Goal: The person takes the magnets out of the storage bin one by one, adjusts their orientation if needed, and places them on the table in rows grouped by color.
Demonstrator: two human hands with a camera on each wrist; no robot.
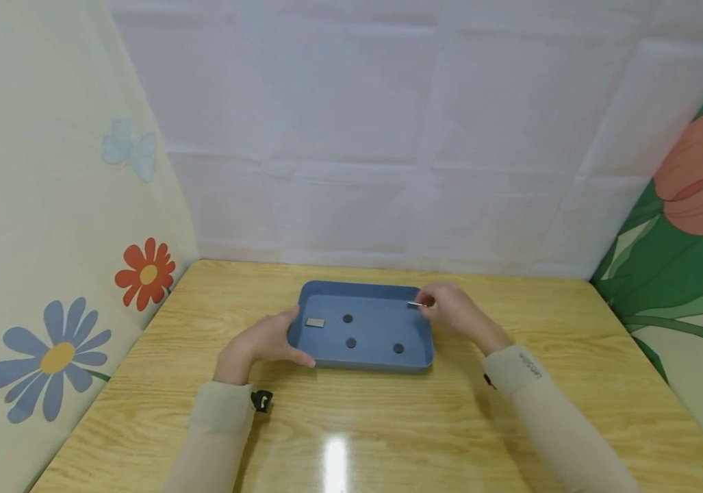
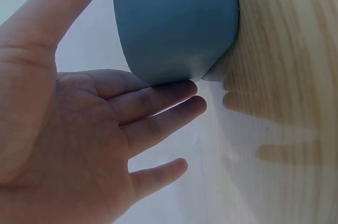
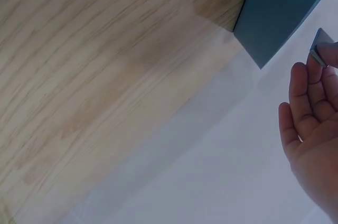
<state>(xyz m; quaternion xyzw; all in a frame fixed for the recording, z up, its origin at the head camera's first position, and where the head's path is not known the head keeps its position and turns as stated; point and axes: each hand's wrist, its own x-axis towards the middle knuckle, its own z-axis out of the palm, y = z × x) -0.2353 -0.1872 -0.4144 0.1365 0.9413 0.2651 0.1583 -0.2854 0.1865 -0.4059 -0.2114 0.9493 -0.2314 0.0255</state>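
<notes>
While the left hand [image 1: 265, 339] spreads thumb and fingers around the left end of the tray [image 1: 382, 322], the head view has the right hand [image 1: 452, 311] pinching a small plate [image 1: 414, 305] by the far right corner; three discs [image 1: 351, 342] and a second plate [image 1: 315, 322] lie inside. Over to the left wrist: straight fingers, some apart, touching the outer wall; light pressure should steady it without shoving. And the right wrist: thumb and finger pinch the plate, other fingers part-curled. A gentle, level hold looks wise; so thin a piece could slip.
</notes>
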